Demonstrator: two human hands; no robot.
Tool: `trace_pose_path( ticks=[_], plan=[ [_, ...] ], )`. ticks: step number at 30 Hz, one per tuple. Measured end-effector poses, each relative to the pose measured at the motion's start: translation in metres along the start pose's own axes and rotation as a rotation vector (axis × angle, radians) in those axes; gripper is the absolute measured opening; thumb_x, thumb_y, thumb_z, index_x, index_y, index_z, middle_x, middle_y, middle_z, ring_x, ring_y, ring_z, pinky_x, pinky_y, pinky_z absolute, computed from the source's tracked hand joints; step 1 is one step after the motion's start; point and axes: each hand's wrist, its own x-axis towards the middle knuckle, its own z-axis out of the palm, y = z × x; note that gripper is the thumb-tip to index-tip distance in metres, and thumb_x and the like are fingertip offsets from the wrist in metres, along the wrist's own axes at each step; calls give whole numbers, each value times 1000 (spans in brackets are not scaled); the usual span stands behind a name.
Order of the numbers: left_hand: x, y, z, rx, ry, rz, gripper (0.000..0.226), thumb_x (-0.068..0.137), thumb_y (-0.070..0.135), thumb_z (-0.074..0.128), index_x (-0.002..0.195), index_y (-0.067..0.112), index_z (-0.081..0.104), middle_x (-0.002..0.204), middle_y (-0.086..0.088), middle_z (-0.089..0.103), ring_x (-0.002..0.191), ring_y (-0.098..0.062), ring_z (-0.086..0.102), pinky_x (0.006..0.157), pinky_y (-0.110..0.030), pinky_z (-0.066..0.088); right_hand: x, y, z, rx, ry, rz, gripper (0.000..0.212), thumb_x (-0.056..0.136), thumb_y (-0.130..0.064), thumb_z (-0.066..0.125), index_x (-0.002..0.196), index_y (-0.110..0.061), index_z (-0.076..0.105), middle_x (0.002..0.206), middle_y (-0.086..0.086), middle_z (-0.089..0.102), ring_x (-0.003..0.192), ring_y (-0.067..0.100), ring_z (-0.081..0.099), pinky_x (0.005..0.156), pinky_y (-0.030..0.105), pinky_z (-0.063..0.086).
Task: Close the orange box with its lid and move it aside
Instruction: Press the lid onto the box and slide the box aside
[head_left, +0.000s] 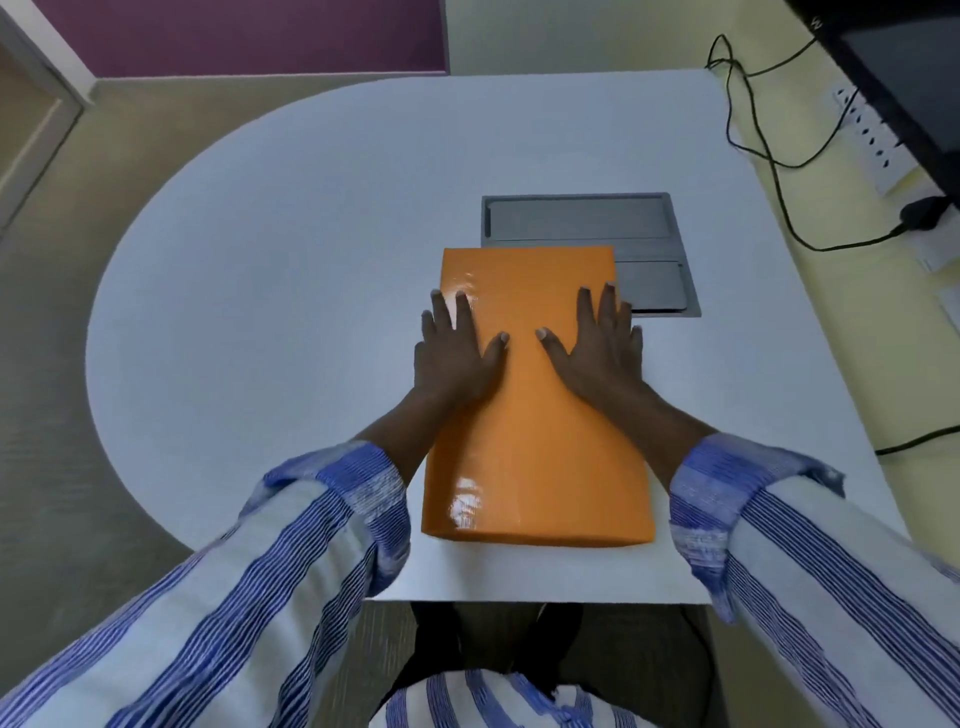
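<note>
The orange box (535, 441) lies lengthwise on the white table (291, 270), near its front edge, with its glossy orange lid seated on top. My left hand (457, 353) rests flat on the lid's left edge, fingers spread, some hanging over the side. On the lid's right edge lies my right hand (597, 345), also flat with fingers apart. Both palms touch the lid's far half. Neither hand grips anything. The box's inside is hidden.
A grey recessed cable hatch (582, 221) sits in the table just behind the box, partly covered by it. Black cables (769, 156), a white power strip (872, 140) and a dark monitor (904, 67) are at the right. The table's left side is rounded.
</note>
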Motion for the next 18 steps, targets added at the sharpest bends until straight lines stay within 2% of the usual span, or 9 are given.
trace_pose_path(
  ticks=[4,9,15,18],
  plan=[
    [10,-3,11,24,-5,35,92,97,70,29,163,14,0,170,-16,-14,157,-42,1,117,-59,31,3,-5,13,-58,11,34,90,90,-75,23,158,-18,8,167,15,-3,151,45,0,116,66,16],
    [10,-9,27,24,67,42,93,93,76,20,163,19,-1,171,-13,-14,156,-43,10,113,-59,37,2,-6,21,-117,44,42,89,91,-75,18,159,-20,4,167,14,-4,152,43,0,115,64,21],
    [10,-9,26,-6,36,50,93,94,76,24,163,19,-1,171,-12,-14,156,-43,12,113,-59,37,3,-6,20,-126,29,55,89,91,-75,20,159,-20,5,168,13,-3,152,42,3,112,62,27],
    [9,-12,19,-129,7,75,94,94,72,35,163,20,-1,171,-9,-13,157,-38,9,116,-58,31,5,-4,11,-22,-9,61,90,91,-73,34,159,-22,6,168,9,-4,153,37,1,113,61,23]
  ],
)
